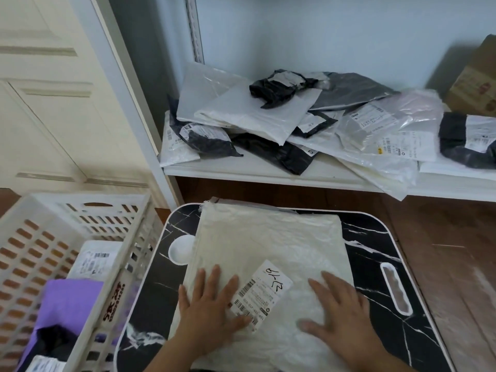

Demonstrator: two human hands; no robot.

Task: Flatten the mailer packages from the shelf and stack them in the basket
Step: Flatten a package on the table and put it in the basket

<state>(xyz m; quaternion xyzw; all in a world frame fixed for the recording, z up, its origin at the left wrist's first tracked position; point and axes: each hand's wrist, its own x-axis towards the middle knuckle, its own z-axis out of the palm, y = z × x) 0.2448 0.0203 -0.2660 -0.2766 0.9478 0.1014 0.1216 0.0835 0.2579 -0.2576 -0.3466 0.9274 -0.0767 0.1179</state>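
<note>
From your head view, your left hand (212,310) and right hand (341,315) press flat, fingers apart, on the white mailer (268,237) lying on the black surface (375,245) beside the basket (75,218); push unevenly and trapped air may crease it or skid it off.

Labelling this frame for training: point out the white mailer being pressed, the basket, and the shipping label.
white mailer (268,237): head view, bare upper middle.
basket (137,232): head view, right wall.
shipping label (261,289): head view, centre.
</note>
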